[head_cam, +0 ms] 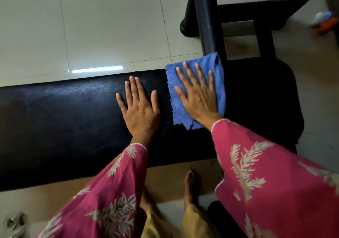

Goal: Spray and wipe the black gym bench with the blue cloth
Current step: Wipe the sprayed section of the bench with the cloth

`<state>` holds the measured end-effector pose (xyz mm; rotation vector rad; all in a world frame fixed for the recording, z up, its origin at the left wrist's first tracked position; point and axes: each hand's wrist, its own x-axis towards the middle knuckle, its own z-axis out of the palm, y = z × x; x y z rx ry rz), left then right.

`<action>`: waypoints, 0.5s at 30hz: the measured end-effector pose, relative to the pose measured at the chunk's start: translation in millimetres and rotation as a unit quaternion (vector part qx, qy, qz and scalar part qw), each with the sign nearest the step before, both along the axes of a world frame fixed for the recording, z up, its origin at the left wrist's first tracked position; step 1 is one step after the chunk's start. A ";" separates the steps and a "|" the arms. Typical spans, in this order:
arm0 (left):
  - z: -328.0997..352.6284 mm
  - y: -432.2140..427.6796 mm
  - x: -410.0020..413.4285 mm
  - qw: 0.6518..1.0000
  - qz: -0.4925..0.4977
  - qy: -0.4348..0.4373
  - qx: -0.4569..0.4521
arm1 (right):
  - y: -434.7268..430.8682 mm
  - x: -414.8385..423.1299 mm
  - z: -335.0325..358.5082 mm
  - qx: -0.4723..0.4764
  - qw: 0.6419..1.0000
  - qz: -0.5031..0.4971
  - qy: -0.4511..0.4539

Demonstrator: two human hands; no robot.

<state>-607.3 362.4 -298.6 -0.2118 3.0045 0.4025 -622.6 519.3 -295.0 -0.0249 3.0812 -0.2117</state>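
Note:
The black gym bench (64,120) runs across the view from the left edge to the right. A folded blue cloth (218,72) lies on its pad right of centre. My right hand (198,94) presses flat on the cloth, fingers spread and pointing away from me. Just left of the cloth, my left hand (139,109) rests flat on the bare pad, fingers apart, holding nothing. Both arms wear pink patterned sleeves. No spray bottle is recognisable.
The bench's black metal frame and a padded roller (207,17) rise at the far right. Pale floor tiles (100,26) lie beyond the bench. My bare feet (190,186) stand on the near side. Small blurred objects (324,21) sit on the floor at the far right.

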 end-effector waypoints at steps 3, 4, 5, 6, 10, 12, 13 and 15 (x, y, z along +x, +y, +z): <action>0.2 -0.5 0.0 1.000 0.000 0.001 -0.002 | 17.6 -9.9 0.1 -0.005 0.997 -0.074 0.013; 0.1 -0.5 0.3 1.000 -0.001 0.000 -0.003 | 11.2 -7.3 -1.1 0.004 0.993 -0.117 0.030; 0.1 -0.2 0.7 1.000 -0.002 0.001 -0.004 | 1.0 -0.7 -2.5 0.006 0.991 -0.131 0.040; -0.1 0.0 0.5 1.000 -0.003 0.001 -0.004 | -8.3 7.9 -3.1 0.004 0.993 -0.109 0.043; 1.1 -1.5 0.1 1.000 -0.008 -0.006 -0.002 | 21.5 21.1 0.8 0.004 0.999 0.026 0.030; 1.0 -1.8 0.1 1.000 -0.013 -0.010 0.000 | 30.1 21.0 1.3 0.001 0.996 -0.074 0.041; 1.3 -1.6 0.6 1.000 -0.013 -0.010 0.001 | 25.3 24.1 0.9 0.007 0.991 -0.126 0.041; 1.3 -0.1 1.1 1.000 -0.017 -0.011 0.001 | 9.2 39.8 1.2 0.013 0.990 -0.139 0.034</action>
